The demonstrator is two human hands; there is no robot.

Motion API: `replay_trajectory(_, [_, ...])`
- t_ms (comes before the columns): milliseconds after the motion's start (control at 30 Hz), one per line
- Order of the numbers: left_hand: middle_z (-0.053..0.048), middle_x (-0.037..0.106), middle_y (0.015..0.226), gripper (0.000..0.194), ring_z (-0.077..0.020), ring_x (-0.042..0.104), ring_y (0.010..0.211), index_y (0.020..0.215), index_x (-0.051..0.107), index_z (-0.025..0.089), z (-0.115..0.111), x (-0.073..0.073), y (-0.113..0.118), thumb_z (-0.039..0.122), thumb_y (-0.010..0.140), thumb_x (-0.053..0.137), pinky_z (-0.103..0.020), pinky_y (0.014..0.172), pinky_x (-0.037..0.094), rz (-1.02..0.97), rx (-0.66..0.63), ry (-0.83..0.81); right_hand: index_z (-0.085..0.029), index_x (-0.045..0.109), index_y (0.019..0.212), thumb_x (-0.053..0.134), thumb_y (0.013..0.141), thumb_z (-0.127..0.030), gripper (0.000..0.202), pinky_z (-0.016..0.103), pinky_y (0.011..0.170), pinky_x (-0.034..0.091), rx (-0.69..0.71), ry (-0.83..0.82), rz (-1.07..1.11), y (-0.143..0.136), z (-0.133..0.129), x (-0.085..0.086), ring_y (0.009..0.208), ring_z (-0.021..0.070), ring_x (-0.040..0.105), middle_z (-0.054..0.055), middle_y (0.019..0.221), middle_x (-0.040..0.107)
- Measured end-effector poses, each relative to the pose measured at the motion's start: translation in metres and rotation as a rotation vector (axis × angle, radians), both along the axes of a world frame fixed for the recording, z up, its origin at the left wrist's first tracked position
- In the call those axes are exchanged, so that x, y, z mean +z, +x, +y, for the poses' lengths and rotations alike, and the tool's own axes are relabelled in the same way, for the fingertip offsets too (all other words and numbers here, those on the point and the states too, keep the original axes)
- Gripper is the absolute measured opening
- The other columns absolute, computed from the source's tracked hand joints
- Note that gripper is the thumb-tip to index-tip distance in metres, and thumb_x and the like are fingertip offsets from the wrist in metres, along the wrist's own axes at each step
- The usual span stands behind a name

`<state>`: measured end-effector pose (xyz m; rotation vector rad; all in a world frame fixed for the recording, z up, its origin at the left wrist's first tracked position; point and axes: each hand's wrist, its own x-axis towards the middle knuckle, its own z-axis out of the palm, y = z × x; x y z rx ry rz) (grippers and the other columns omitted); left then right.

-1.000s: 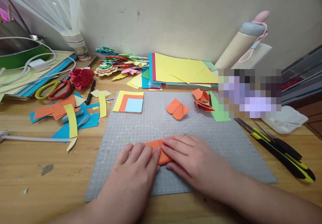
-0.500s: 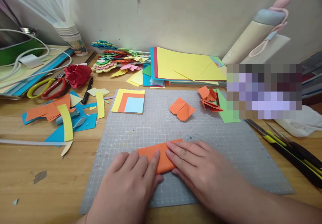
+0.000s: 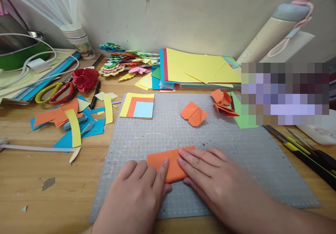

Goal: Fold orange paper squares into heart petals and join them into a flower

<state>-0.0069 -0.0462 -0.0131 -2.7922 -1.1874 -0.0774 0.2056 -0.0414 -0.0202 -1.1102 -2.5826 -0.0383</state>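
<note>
A folded orange paper [image 3: 172, 164] lies flat on the grey cutting mat [image 3: 157, 132], close to its front edge. My left hand [image 3: 143, 185] grips the paper's left part, with the index finger pressed on top and the thumb at the lower edge. On the right part, my right hand [image 3: 210, 172] presses with its fingers close together and its thumb at the near edge. Behind the hands sits an orange folded heart [image 3: 194, 114]. More folded orange pieces [image 3: 224, 102] rest farther right, beside a green sheet [image 3: 243, 113].
Small stacked squares [image 3: 143, 109] lie at the mat's back left. Paper scraps [image 3: 75, 125], scissors [image 3: 61, 92], a black pen [image 3: 95, 95] and a red paper flower [image 3: 85, 80] are left. Yellow sheets [image 3: 194, 66] stand behind; a cutter [image 3: 309, 160] is right.
The whole view has shifted slightly, so things appear a little farther right. Both hands keep the same hold on the orange paper.
</note>
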Motion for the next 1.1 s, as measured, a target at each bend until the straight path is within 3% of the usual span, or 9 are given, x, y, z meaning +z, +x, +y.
replay_trajectory(1100, [-0.001,0.064,0.070,0.029,-0.0222,0.056,0.063,0.113,0.066,0.018,0.0022,0.0026,-0.0011,0.027,0.085,0.061,-0.037,0.061,0.041,0.019,0.023,-0.067,-0.019,0.065,0.114,0.041,0.100,-0.025,0.028,0.041,0.091,0.034,-0.040,-0.013,-0.010,0.0022,-0.0061,-0.0050,0.115,0.0216,0.057,0.002,0.125,0.064])
